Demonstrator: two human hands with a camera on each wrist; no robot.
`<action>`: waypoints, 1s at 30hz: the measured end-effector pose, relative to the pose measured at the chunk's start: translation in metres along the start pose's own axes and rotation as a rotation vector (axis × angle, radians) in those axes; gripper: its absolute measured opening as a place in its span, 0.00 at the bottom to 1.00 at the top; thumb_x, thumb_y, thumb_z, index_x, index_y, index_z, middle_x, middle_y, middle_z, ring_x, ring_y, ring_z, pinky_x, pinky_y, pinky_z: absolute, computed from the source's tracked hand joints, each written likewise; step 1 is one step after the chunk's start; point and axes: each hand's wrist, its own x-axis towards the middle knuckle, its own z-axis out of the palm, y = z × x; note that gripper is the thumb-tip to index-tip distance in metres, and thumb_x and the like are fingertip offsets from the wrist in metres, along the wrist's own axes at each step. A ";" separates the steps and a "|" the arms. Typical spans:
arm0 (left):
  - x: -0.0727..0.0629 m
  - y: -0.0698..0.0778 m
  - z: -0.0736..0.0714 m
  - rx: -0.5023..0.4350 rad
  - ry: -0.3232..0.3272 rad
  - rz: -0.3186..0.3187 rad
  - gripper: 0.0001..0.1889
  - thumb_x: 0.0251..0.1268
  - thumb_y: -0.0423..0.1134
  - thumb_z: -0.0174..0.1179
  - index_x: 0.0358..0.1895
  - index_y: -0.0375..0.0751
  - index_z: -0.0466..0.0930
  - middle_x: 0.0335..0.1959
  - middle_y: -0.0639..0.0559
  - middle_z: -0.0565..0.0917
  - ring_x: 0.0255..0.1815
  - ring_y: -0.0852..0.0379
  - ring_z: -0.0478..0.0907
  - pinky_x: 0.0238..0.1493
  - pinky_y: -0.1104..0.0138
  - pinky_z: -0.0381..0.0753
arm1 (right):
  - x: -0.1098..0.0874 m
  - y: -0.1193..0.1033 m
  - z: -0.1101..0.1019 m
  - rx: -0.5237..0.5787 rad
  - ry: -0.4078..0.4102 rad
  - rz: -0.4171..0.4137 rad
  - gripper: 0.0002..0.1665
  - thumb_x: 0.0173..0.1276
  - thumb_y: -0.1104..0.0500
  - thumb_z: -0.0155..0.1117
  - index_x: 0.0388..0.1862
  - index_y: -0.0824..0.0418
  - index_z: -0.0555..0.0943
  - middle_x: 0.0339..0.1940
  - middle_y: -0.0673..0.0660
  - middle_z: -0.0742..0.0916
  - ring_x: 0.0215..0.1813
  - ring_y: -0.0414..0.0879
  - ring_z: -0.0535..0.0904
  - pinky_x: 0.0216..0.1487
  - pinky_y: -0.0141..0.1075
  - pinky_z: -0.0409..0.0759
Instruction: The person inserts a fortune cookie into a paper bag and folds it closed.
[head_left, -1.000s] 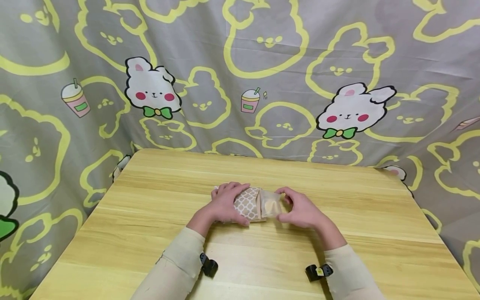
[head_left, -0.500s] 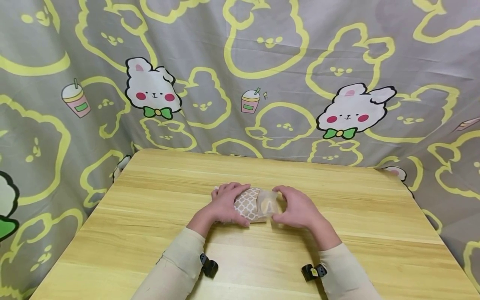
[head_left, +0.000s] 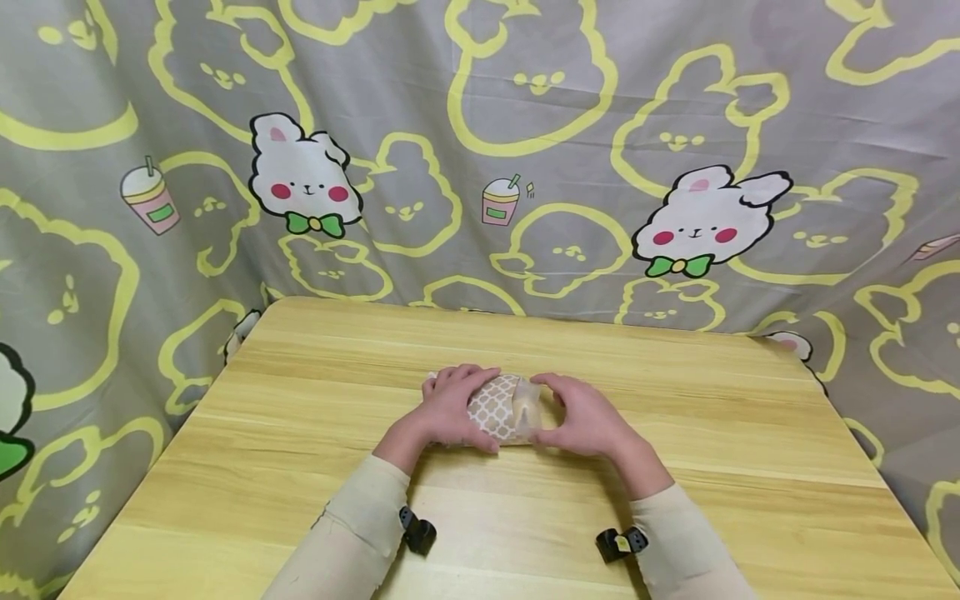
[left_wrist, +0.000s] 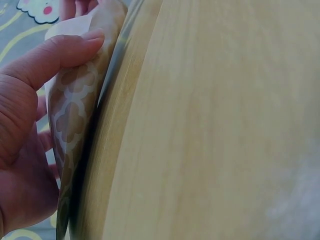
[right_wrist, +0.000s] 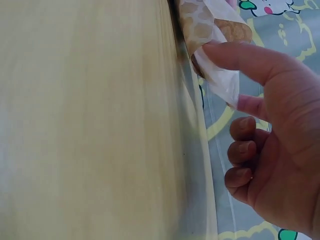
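Note:
A tan paper bag (head_left: 492,408) with a white lattice pattern lies near the middle of the table, its mouth to the right. My left hand (head_left: 447,410) grips it across the closed end, thumb on the near side and fingers on the far side. Out of the mouth sticks a short length of a translucent packet (head_left: 528,410), whose rest is hidden in the bag. Thumb and index finger of my right hand (head_left: 588,417) pinch the packet's outer end; the other fingers curl free. Something brownish (right_wrist: 234,31) shows beside the packet in the right wrist view, its kind unclear.
The wooden table (head_left: 337,333) extends on all sides of the bag. Behind it hangs a grey curtain (head_left: 420,108) with cartoon rabbits. Black wrist cameras (head_left: 418,533) sit on both forearms.
My right hand has moved left with the packet, and less of the packet now shows outside the bag. The left hand and the bag have stayed in place.

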 end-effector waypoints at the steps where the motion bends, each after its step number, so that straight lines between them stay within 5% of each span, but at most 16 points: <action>1: 0.000 0.000 0.000 -0.001 0.000 0.000 0.61 0.30 0.60 0.82 0.78 0.59 0.60 0.71 0.53 0.64 0.68 0.45 0.56 0.61 0.47 0.51 | 0.000 0.000 0.000 0.017 -0.005 0.000 0.52 0.47 0.41 0.82 0.71 0.54 0.73 0.59 0.54 0.82 0.52 0.49 0.78 0.54 0.47 0.76; 8: 0.000 0.000 0.001 -0.004 0.001 -0.011 0.62 0.29 0.60 0.82 0.78 0.60 0.61 0.71 0.54 0.64 0.69 0.45 0.55 0.62 0.46 0.50 | -0.008 0.010 -0.001 0.148 0.030 -0.010 0.55 0.46 0.37 0.83 0.72 0.54 0.73 0.30 0.56 0.75 0.34 0.47 0.69 0.37 0.42 0.69; 18: -0.001 0.000 0.001 -0.004 0.005 -0.014 0.62 0.28 0.60 0.82 0.78 0.60 0.60 0.71 0.54 0.64 0.69 0.45 0.56 0.62 0.46 0.50 | -0.012 0.016 -0.002 0.185 0.046 -0.065 0.35 0.55 0.50 0.81 0.63 0.55 0.82 0.23 0.54 0.72 0.27 0.43 0.65 0.32 0.38 0.67; 30: -0.001 0.004 -0.001 0.004 0.002 -0.007 0.62 0.29 0.60 0.82 0.78 0.60 0.60 0.72 0.52 0.64 0.68 0.44 0.56 0.61 0.45 0.51 | -0.005 0.007 0.004 0.121 0.062 -0.032 0.38 0.54 0.49 0.82 0.64 0.53 0.81 0.24 0.51 0.73 0.28 0.44 0.68 0.30 0.38 0.69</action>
